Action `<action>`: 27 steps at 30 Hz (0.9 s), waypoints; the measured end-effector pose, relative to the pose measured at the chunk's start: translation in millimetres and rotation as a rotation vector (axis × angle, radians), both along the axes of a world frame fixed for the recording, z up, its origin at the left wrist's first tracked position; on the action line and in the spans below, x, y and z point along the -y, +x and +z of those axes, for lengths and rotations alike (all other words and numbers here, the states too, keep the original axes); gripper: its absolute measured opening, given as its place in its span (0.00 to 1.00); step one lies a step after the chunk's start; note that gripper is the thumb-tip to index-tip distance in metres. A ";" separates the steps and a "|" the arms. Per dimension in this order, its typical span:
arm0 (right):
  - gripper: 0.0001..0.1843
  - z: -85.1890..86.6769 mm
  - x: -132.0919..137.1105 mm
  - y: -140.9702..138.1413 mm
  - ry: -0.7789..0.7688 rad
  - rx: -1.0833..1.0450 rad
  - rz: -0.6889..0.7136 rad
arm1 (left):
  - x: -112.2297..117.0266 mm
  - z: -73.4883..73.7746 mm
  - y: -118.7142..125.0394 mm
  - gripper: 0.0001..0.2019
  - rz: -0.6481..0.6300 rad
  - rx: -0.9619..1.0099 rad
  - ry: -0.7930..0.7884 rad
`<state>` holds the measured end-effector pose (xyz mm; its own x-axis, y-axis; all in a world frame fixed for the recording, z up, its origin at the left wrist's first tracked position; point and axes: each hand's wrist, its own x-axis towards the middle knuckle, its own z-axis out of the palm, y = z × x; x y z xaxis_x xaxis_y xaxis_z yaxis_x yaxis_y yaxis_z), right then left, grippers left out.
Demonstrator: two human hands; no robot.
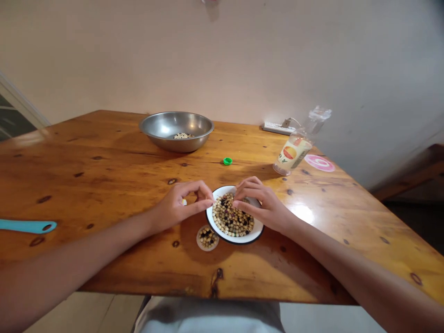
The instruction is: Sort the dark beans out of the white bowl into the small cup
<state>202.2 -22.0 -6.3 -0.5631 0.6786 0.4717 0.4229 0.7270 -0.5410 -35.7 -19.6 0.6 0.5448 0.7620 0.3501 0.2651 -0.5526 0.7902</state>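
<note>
A white bowl with a dark rim point(257, 231) holds many small round beads point(229, 217) in cream, brown and black. My left hand point(189, 201) is at the bowl's left rim, thumb and forefinger tips pinched together; anything between them is too small to make out. Over the right side of the bowl is my right hand point(258, 201), its fingers bent and its thumb close to the beads. Whatever its fingertips hold is hidden. Beside the bowl, at its lower left, sits a small round dish point(199, 243) with similar beads. Something small and white shows within the curl of my left hand.
A steel basin point(173, 144) with a few pale pieces stands at the back. Nearby lie a green cap point(227, 161), a clear labelled plastic bottle point(293, 152), a power strip point(277, 128), a pink round sticker point(319, 163) and a turquoise handle point(27, 225) at far left.
</note>
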 end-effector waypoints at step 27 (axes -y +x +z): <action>0.09 1.4 -6.8 16.7 0.170 0.044 -0.116 | 0.2 11.4 -8.5 0.03 -0.495 -0.481 0.351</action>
<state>218.9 -15.2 -4.9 -0.5083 0.6527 0.5617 0.5298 0.7513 -0.3935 -44.2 -19.8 12.0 0.9462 0.2785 0.1646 0.1920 -0.8929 0.4072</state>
